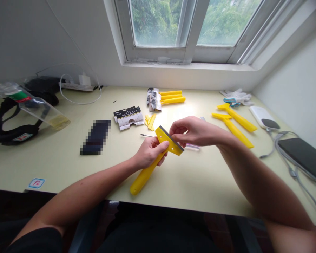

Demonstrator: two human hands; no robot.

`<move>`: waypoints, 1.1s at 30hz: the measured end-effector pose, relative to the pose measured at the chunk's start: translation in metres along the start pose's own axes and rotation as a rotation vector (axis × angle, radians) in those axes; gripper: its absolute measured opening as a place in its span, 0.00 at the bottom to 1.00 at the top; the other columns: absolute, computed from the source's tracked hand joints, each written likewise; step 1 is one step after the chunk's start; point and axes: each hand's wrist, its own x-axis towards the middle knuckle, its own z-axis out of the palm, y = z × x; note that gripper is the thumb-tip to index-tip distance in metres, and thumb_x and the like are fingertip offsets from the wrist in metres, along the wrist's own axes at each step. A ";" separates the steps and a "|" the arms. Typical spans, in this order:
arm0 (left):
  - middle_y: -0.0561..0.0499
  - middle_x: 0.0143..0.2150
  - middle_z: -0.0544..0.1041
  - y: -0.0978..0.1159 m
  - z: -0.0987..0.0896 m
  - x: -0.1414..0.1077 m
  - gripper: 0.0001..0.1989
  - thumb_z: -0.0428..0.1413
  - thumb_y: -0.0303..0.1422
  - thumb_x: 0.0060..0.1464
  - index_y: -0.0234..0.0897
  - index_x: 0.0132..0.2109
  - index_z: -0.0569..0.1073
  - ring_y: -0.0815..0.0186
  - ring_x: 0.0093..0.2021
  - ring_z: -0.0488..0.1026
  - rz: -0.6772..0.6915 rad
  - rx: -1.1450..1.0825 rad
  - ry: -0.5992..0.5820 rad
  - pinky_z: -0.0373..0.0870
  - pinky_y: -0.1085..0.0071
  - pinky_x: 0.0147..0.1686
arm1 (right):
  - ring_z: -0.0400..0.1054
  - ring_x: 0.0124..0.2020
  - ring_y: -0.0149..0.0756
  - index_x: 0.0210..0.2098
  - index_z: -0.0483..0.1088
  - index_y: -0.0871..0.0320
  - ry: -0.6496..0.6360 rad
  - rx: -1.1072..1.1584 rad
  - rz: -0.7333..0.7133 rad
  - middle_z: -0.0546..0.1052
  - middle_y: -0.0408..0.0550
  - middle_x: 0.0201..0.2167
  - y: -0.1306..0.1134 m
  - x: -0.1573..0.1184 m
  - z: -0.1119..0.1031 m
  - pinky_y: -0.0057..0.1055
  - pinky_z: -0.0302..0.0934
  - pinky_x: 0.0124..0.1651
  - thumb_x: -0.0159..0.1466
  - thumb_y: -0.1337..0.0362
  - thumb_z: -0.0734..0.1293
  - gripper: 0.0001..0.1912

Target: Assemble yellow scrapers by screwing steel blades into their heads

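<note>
The fingers of my left hand [150,153] are clenched around the neck of a yellow plastic scraper [166,140], just below its wide head, and its handle slants down toward the desk's front edge. My right hand [193,131] curves over the head, with its fingertips [177,140] at the dark blade edge; whether they grip it, I cannot tell. I hold the scraper up over the pale green desk [200,186], in front of me. Under my right hand lies a clear tube [192,147]. Left of the scraper are a thin swab [147,135] and a small yellow piece [150,122]. Farther out sit a packaged blade set [129,117], three yellow handles [171,97] against their card packaging, and two more yellow scrapers [235,123] to my right.
</note>
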 end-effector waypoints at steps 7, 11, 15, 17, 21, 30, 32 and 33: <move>0.54 0.26 0.69 -0.004 -0.013 0.010 0.16 0.55 0.42 0.61 0.32 0.33 0.66 0.74 0.14 0.66 0.001 -0.040 0.082 0.58 0.77 0.14 | 0.73 0.34 0.36 0.38 0.79 0.55 0.248 -0.392 0.275 0.81 0.48 0.36 0.080 0.010 -0.039 0.31 0.64 0.37 0.58 0.61 0.65 0.12; 0.55 0.26 0.69 -0.006 -0.014 0.011 0.16 0.55 0.42 0.60 0.32 0.33 0.66 0.75 0.15 0.66 -0.022 -0.046 0.073 0.59 0.77 0.14 | 0.74 0.38 0.36 0.40 0.79 0.53 0.141 -0.427 0.368 0.81 0.47 0.40 0.107 0.015 -0.039 0.29 0.65 0.37 0.58 0.61 0.66 0.13; 0.55 0.26 0.69 -0.005 -0.012 0.011 0.16 0.55 0.42 0.60 0.32 0.33 0.66 0.75 0.15 0.66 -0.028 -0.038 0.075 0.59 0.78 0.14 | 0.74 0.36 0.35 0.43 0.78 0.52 0.073 -0.401 0.382 0.81 0.46 0.40 0.105 0.019 -0.032 0.27 0.64 0.35 0.58 0.64 0.66 0.14; 0.55 0.26 0.68 -0.004 -0.011 0.010 0.16 0.55 0.42 0.60 0.32 0.33 0.66 0.75 0.15 0.66 -0.031 -0.036 0.074 0.58 0.78 0.14 | 0.73 0.35 0.34 0.40 0.78 0.53 0.075 -0.400 0.385 0.81 0.46 0.39 0.105 0.020 -0.030 0.27 0.64 0.36 0.58 0.65 0.65 0.13; 0.55 0.26 0.68 -0.005 -0.011 0.010 0.16 0.56 0.42 0.59 0.32 0.33 0.66 0.75 0.15 0.66 -0.029 -0.041 0.059 0.59 0.78 0.14 | 0.72 0.34 0.35 0.35 0.77 0.55 0.102 -0.413 0.394 0.80 0.46 0.37 0.109 0.022 -0.029 0.27 0.62 0.35 0.59 0.65 0.64 0.09; 0.54 0.26 0.69 -0.007 -0.011 0.009 0.17 0.56 0.42 0.60 0.32 0.33 0.66 0.75 0.16 0.66 -0.017 -0.025 0.042 0.60 0.78 0.14 | 0.72 0.30 0.32 0.36 0.72 0.56 0.159 -0.295 0.253 0.79 0.46 0.33 0.086 0.018 -0.029 0.27 0.61 0.32 0.62 0.60 0.63 0.09; 0.54 0.26 0.70 -0.007 -0.011 0.010 0.17 0.56 0.42 0.59 0.32 0.33 0.66 0.75 0.16 0.66 -0.019 -0.018 0.045 0.60 0.78 0.14 | 0.71 0.31 0.33 0.35 0.73 0.55 0.205 -0.361 0.240 0.79 0.45 0.33 0.088 0.021 -0.026 0.28 0.61 0.33 0.61 0.59 0.64 0.08; 0.54 0.25 0.69 -0.007 -0.011 0.010 0.17 0.56 0.43 0.59 0.32 0.33 0.66 0.75 0.16 0.66 -0.022 -0.016 0.045 0.60 0.78 0.14 | 0.71 0.32 0.34 0.34 0.73 0.54 0.230 -0.395 0.249 0.79 0.45 0.34 0.091 0.023 -0.025 0.29 0.61 0.34 0.61 0.58 0.65 0.08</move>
